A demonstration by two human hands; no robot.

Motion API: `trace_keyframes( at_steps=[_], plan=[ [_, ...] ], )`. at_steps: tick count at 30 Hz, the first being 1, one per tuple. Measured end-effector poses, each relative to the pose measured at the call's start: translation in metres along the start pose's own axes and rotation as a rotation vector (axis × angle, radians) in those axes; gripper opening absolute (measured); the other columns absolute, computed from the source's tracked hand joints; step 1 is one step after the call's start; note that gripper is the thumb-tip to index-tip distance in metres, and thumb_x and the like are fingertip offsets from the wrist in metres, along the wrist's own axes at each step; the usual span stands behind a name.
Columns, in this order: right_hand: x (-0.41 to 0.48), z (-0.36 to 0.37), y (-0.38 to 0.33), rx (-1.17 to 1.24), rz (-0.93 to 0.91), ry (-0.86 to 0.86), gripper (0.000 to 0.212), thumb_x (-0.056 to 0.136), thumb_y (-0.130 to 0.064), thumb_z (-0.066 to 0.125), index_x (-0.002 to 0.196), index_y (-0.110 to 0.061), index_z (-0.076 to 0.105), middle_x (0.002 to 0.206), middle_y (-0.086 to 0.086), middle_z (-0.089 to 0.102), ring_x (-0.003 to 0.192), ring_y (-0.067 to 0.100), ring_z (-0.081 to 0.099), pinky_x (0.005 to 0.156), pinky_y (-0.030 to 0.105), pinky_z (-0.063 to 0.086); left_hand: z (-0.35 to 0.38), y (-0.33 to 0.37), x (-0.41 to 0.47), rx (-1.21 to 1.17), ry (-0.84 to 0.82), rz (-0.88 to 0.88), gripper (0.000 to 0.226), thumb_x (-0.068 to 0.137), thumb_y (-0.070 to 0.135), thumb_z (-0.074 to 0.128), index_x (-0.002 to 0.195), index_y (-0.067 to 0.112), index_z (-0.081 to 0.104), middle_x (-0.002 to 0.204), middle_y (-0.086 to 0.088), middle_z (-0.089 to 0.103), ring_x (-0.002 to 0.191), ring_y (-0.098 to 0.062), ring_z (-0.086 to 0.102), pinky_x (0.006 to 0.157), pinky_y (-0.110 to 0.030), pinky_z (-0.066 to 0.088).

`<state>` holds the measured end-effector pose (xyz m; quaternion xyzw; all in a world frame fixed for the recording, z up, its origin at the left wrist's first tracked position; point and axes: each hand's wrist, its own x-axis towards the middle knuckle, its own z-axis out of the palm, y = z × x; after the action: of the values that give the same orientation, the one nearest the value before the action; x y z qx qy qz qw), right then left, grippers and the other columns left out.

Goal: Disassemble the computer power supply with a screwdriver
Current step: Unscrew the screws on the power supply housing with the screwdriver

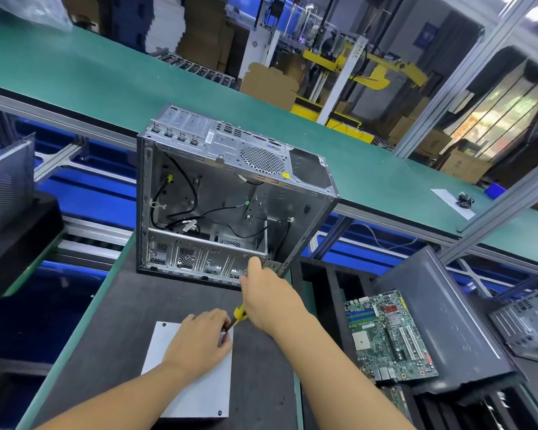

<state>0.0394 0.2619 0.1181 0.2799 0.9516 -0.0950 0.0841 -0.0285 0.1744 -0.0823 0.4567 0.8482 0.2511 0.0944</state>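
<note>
Over the power supply (199, 395), left grip (199, 339) pinches the screwdriver (239, 315) slanting up-right; right grip (271, 296) clasps the case (292, 209).

1. Open side of the computer case (230, 197) turned to the camera; wide hollow inside, crossed by black cables (180, 193) at the left and the middle.
2. Bottom of this hollow closed by a perforated metal cage (199, 252); only a narrow slot at its right.
3. Right hand (267, 296) at the lower right corner of the case, in front of this slot.
4. Bare dark mat (128, 305) between the case and the grey power supply (205, 389), also left of both.
5. Left hand (199, 336), curled at the screwdriver (239, 313), over the upper part of the power supply; lower right part uncovered.
6. Just right of the mat, a foam tray (330, 287) with a motherboard (392, 336) and a leaning dark panel (441, 321): a barrier on that side.
7. Behind the case, wide green belt (106, 72).
</note>
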Motion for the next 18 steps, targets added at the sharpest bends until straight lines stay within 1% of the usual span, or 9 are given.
trace_keyframes(
  at_steps=[1,2,5,7,9,11,13,15,18],
  plan=[
    [0.0,-0.003,-0.001,0.038,-0.01,-0.027,0.014,0.102,-0.02,0.039,0.111,-0.01,0.036,0.112,0.014,0.051,0.091,0.039,0.059,0.068,0.039,0.042,0.0,0.0,0.0,0.001,0.002,0.006,0.007,0.086,0.039,0.044,0.092,0.036,0.044,0.088,0.02,0.053,0.086,-0.007,0.056,0.077,-0.027,0.033],
    [0.001,-0.006,-0.001,0.083,-0.012,-0.073,0.016,0.098,-0.017,0.042,0.112,-0.011,0.037,0.115,0.011,0.048,0.096,0.037,0.056,0.072,0.039,0.043,0.001,0.0,0.0,0.002,0.008,0.012,0.006,0.086,0.039,0.044,0.091,0.036,0.043,0.086,0.02,0.051,0.086,-0.007,0.056,0.077,-0.027,0.033],
    [0.001,-0.011,-0.001,0.128,0.004,-0.193,0.031,0.088,-0.021,0.052,0.114,-0.016,0.038,0.12,0.005,0.038,0.111,0.03,0.042,0.084,0.04,0.04,0.0,0.0,-0.001,-0.004,0.02,0.019,0.008,0.084,0.038,0.046,0.086,0.035,0.039,0.078,0.019,0.044,0.082,-0.009,0.057,0.073,-0.028,0.031],
    [0.0,-0.008,-0.002,0.071,0.032,-0.146,0.033,0.092,-0.032,0.049,0.116,-0.015,0.036,0.119,0.007,0.039,0.108,0.034,0.048,0.08,0.042,0.042,0.0,0.0,-0.001,-0.001,0.015,0.017,0.008,0.085,0.039,0.045,0.086,0.035,0.038,0.078,0.019,0.043,0.083,-0.008,0.056,0.074,-0.028,0.031],
    [-0.001,-0.004,-0.003,-0.008,0.047,-0.042,0.032,0.1,-0.04,0.038,0.117,-0.013,0.035,0.116,0.01,0.045,0.097,0.037,0.056,0.071,0.041,0.04,0.001,-0.001,0.0,-0.004,0.012,0.017,0.006,0.084,0.04,0.042,0.088,0.037,0.039,0.081,0.02,0.047,0.085,-0.007,0.056,0.076,-0.028,0.031],
    [-0.001,-0.001,-0.003,-0.02,0.017,0.002,0.025,0.104,-0.033,0.033,0.116,-0.011,0.036,0.114,0.013,0.05,0.091,0.038,0.059,0.069,0.041,0.043,0.002,-0.001,-0.001,-0.002,0.007,0.018,0.007,0.084,0.042,0.039,0.09,0.037,0.04,0.085,0.02,0.051,0.086,-0.006,0.056,0.078,-0.028,0.033],
    [0.0,-0.003,-0.003,0.053,-0.007,-0.037,0.017,0.102,-0.022,0.037,0.115,-0.011,0.037,0.116,0.013,0.049,0.094,0.039,0.058,0.076,0.044,0.047,0.002,-0.002,0.0,-0.002,0.013,0.02,0.009,0.083,0.041,0.039,0.09,0.037,0.041,0.086,0.019,0.052,0.087,-0.006,0.056,0.079,-0.028,0.033],
    [0.001,-0.006,-0.001,0.12,-0.011,-0.109,0.022,0.095,-0.016,0.044,0.115,-0.013,0.038,0.12,0.009,0.044,0.104,0.036,0.051,0.084,0.044,0.045,0.002,-0.001,0.0,0.002,0.017,0.016,0.008,0.083,0.041,0.041,0.09,0.035,0.041,0.085,0.019,0.05,0.087,-0.007,0.057,0.078,-0.028,0.033],
    [0.001,-0.007,0.0,0.093,0.0,-0.132,0.035,0.088,-0.024,0.053,0.117,-0.015,0.038,0.122,0.005,0.039,0.114,0.03,0.041,0.09,0.044,0.043,0.002,0.0,0.0,0.011,0.016,0.005,0.008,0.084,0.04,0.043,0.087,0.034,0.038,0.081,0.019,0.044,0.085,-0.008,0.056,0.076,-0.028,0.031]
  ],
)
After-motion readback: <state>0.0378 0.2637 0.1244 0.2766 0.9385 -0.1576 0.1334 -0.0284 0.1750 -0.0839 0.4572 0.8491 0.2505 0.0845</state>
